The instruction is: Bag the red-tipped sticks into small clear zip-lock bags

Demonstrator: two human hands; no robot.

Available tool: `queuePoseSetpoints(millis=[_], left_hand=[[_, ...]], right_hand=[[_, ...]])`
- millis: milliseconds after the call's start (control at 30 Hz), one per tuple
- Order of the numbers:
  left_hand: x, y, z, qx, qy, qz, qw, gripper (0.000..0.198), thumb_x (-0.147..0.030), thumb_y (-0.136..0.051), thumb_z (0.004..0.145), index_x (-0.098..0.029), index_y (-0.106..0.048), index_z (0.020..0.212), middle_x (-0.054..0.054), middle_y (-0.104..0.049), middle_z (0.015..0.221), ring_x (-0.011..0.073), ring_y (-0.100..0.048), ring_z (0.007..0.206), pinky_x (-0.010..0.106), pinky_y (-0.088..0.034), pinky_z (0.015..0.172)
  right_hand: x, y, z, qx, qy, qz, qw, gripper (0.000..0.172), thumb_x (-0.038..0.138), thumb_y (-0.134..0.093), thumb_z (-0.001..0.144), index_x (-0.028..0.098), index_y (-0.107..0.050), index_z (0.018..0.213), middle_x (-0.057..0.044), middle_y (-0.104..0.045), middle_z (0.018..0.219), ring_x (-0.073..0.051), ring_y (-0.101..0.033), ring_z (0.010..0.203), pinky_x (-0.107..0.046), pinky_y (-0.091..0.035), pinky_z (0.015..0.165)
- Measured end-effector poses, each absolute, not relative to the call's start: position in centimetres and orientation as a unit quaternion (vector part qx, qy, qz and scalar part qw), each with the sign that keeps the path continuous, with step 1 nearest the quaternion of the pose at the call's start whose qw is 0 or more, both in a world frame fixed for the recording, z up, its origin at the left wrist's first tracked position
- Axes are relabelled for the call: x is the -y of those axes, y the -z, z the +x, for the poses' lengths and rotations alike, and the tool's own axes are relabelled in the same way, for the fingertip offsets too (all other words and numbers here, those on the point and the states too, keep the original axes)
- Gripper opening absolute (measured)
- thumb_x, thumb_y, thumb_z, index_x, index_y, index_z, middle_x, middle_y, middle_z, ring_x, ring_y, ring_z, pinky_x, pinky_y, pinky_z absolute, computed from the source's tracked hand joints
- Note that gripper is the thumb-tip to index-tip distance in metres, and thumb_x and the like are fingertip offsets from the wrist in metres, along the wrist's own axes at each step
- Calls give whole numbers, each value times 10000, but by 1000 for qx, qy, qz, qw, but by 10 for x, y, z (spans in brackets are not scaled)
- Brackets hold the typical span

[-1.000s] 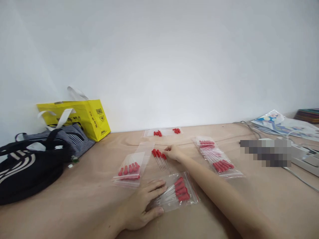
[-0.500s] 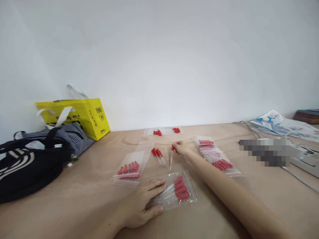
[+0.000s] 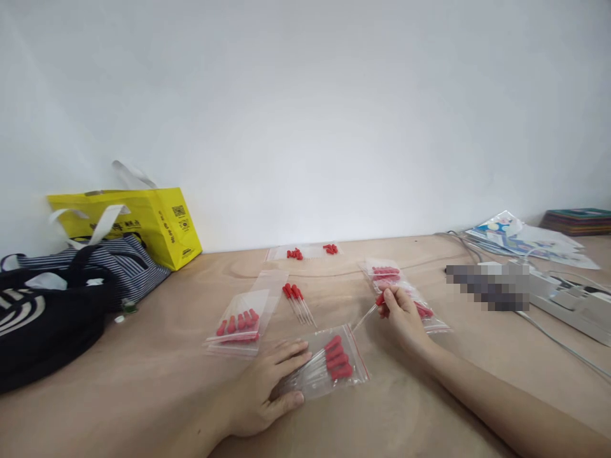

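Observation:
My right hand (image 3: 401, 312) pinches a dropper (image 3: 366, 315) by its red rubber bulb, its thin clear tube slanting down-left toward the mouth of a zip bag. That clear zip bag (image 3: 359, 367) lies flat in front of me with several red-bulbed droppers inside. Spread over the bag's left end, my left hand (image 3: 272, 385) rests with its fingers stretched out and apart. Beyond the bag, several loose droppers (image 3: 298, 302) lie side by side on the table. The bulb in my right fingers is partly hidden by them.
Filled dropper bags lie to the left (image 3: 238, 324), to the right (image 3: 386, 273) and by the wall (image 3: 312, 252). A yellow bag (image 3: 157, 222), a striped bag (image 3: 133, 270) and a black bag (image 3: 62, 331) stand left. A power strip (image 3: 568, 305) with cables and printed sheets (image 3: 520, 242) lie right.
My right hand has moved right and toward me with the dropper, which now tilts with its tip near the bag's mouth. My left hand stays on the bag. The view has shifted slightly.

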State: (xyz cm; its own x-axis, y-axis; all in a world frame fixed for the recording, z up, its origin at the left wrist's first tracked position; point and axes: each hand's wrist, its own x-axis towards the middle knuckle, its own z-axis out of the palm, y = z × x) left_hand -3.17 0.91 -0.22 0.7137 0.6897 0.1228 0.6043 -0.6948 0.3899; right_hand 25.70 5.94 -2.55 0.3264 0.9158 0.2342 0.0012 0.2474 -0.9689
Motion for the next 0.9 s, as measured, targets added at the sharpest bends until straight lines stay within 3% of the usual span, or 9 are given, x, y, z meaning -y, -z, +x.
queuePoseSetpoints(millis=[267,533,633,733,900], left_hand=[[-10,3,-33,-351,-132,912,165,470,-396,-487,831,-319,-385,1282,-6,-352,1352,257,-328,1204,457,-246,991],[-11,1,-32,-342,-125,917,163,460,-402,-479,838,-320,-385,1281,8,-355,1349,275,-335,1197,468,-246,986],[-11,0,-32,-342,-115,919,161,478,-385,-483,839,-332,-352,1295,-1,-337,1360,277,-320,1205,471,-244,987],[-11,-1,-33,-340,-110,919,164,552,-371,-493,837,-329,-256,1334,6,-328,1363,273,-310,1209,465,-254,986],[-11,-2,-33,-335,-112,921,167,594,-364,-496,838,-308,-194,1346,26,-338,1354,271,-313,1203,461,-281,973]], right_hand=[[-53,35,242,387,-462,-470,645,324,522,-549,672,236,-458,793,12,-517,643,-147,-534,569,-304,-473,551],[-38,23,228,395,-551,-453,578,357,499,-637,615,197,-470,709,18,-551,634,-106,-553,562,-254,-479,579],[-34,20,226,463,-551,-468,513,378,528,-601,641,180,-466,700,46,-526,497,-76,-492,427,-210,-420,446],[-34,19,224,525,-535,-480,455,418,595,-509,675,183,-440,704,102,-406,357,-55,-366,290,-175,-279,316],[-37,20,221,578,-536,-463,406,486,662,-475,640,183,-435,710,113,-398,412,-28,-276,254,-173,-178,277]])
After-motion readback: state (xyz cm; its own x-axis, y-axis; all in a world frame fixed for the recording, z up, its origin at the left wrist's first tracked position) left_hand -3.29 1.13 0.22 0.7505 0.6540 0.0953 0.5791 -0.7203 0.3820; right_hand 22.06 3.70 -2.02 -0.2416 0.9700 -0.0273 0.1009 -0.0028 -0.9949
